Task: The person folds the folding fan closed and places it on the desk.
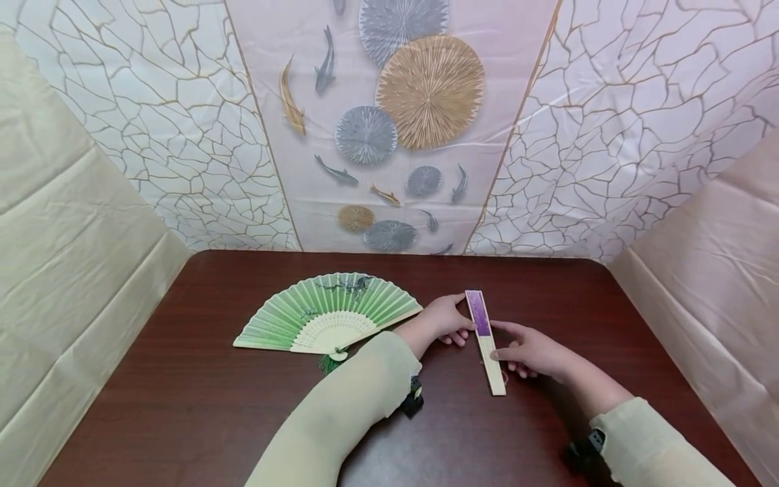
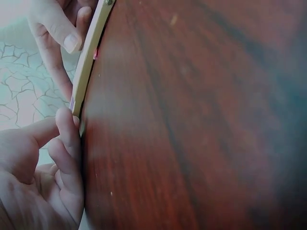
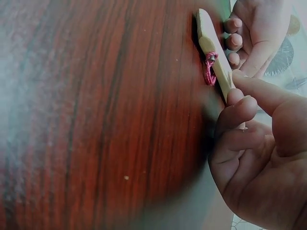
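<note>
Dark red-brown, wood-grained tabletop [image 1: 402,439]: smooth, faintly glossy support; its near part extends from the work toward the viewer, giving sliding room on that side.
Slim closed folding fan with pale sticks and a purple leaf [image 1: 486,343]: on or just above the tabletop (contact cannot be told), right of centre, slightly angled, stick end nearest the viewer. Judged light, stiff lengthwise, a little slippery.
Pinkish-red cord loop [image 3: 210,72]: attached near the stick end; probably soft, and best kept from under the sticks.
Pale sticks: the sounder place to take hold, by the two outer guards; thin, so likely to crack if twisted.
Purple leaf: probably delicate and easily creased; edge contact preferable to pressure on its face.
Right hand [image 1: 535,352]: thumb and forefinger slightly parted, lightly holding the right edge near the join of sticks and leaf; other fingers curled.
Left hand [image 1: 441,318]: thumb and forefinger parted along the left edge of the leaf end, in a light hold.
Open green folding fan with pale, pierced ribs [image 1: 328,318]: left of the hands; left forearm passes close by its right guard, contact unclear, so leftward room is limited.
Far table edge: beyond both fans, well apart from the closed one.
Pale patterned cloth backdrop [image 1: 389,128]: rises behind that edge, bounding forward reach.
</note>
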`<state>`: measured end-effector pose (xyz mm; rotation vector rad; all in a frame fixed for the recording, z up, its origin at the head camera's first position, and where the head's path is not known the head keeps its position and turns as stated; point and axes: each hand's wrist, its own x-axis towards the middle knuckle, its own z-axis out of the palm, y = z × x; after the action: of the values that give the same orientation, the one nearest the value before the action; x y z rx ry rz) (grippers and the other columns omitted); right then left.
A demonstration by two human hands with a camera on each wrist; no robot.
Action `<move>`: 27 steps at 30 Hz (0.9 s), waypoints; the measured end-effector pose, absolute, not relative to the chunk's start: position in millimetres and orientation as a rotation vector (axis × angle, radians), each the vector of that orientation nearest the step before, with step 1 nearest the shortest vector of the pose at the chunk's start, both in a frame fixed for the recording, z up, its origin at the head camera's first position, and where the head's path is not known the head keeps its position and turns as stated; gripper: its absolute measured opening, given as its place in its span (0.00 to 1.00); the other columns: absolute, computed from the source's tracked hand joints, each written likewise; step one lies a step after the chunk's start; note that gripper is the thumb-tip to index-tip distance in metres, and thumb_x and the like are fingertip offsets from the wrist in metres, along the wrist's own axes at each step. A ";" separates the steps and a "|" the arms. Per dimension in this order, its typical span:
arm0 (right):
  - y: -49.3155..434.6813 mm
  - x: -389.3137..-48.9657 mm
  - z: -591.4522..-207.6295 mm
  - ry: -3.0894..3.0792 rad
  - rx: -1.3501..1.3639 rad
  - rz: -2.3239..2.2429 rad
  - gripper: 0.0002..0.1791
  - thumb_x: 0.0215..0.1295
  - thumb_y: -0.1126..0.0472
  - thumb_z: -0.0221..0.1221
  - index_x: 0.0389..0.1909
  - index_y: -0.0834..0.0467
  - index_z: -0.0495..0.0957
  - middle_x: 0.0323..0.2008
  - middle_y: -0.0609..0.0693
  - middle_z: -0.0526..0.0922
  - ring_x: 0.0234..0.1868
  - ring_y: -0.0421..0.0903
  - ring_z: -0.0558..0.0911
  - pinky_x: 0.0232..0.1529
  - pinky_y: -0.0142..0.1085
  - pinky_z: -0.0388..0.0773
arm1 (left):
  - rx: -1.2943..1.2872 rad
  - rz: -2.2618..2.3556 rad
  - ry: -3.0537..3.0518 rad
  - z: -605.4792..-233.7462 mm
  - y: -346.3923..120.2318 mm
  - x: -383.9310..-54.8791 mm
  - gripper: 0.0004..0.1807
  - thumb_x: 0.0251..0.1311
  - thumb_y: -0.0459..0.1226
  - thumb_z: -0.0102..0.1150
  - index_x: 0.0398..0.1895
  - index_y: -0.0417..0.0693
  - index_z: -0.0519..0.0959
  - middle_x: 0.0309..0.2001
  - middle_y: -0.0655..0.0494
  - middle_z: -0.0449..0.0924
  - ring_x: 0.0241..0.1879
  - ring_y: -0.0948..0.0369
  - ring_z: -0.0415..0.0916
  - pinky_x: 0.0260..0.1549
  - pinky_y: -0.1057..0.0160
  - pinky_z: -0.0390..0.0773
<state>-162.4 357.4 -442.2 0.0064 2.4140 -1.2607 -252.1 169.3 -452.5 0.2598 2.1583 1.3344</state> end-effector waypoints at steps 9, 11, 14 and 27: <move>354.3 -159.5 -439.3 2.472 0.031 -1.250 0.44 0.64 0.52 0.67 0.75 0.60 0.56 0.20 0.53 0.76 0.16 0.46 0.74 0.13 0.37 0.70 | 0.318 1.308 2.224 -448.7 163.4 -248.3 0.35 0.67 0.43 0.62 0.76 0.57 0.62 0.26 0.51 0.85 0.17 0.60 0.79 0.14 0.64 0.73; 353.8 -159.5 -438.8 2.491 0.028 -1.247 0.43 0.64 0.52 0.66 0.75 0.59 0.57 0.20 0.54 0.77 0.17 0.47 0.75 0.13 0.37 0.70 | 0.316 1.303 2.250 -446.1 160.5 -247.2 0.33 0.68 0.44 0.61 0.75 0.57 0.63 0.27 0.52 0.85 0.18 0.60 0.80 0.15 0.63 0.74; 353.4 -160.2 -438.5 2.514 0.024 -1.258 0.41 0.65 0.51 0.65 0.74 0.59 0.58 0.22 0.54 0.78 0.17 0.47 0.75 0.14 0.38 0.71 | 0.312 1.324 2.266 -440.5 155.3 -246.1 0.31 0.69 0.43 0.59 0.73 0.54 0.65 0.28 0.53 0.85 0.20 0.60 0.80 0.15 0.63 0.75; 329.9 -161.9 -422.1 2.592 -0.023 -1.418 0.31 0.73 0.54 0.57 0.72 0.61 0.63 0.34 0.61 0.80 0.29 0.51 0.79 0.24 0.41 0.80 | 0.547 1.330 2.403 -415.7 115.6 -244.3 0.24 0.67 0.46 0.60 0.63 0.49 0.75 0.38 0.52 0.84 0.32 0.59 0.82 0.26 0.65 0.77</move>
<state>-161.9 329.9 -422.1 -0.0228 2.5921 -1.4179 -244.3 115.6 -415.7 0.5472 2.4034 1.3303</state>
